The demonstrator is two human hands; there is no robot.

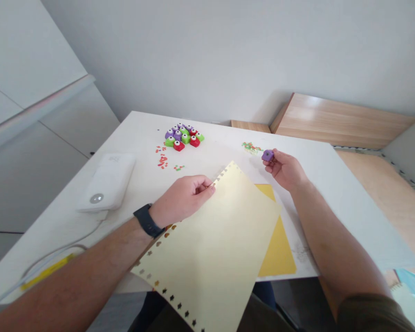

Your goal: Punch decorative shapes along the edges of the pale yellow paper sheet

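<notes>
The left hand [185,199] is pinching the pale yellow sheet [214,249] by its punched edge, light and floppy, I'd say. The right hand [285,168] is fingertip-gripping a small, rigid purple paper punch [267,155].

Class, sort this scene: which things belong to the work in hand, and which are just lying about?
In hand: left hand pinching the pale yellow sheet by its punched edge; right hand holding the purple punch.
Lying about: pile of punches, paper bits, darker yellow sheet, white device.
</notes>
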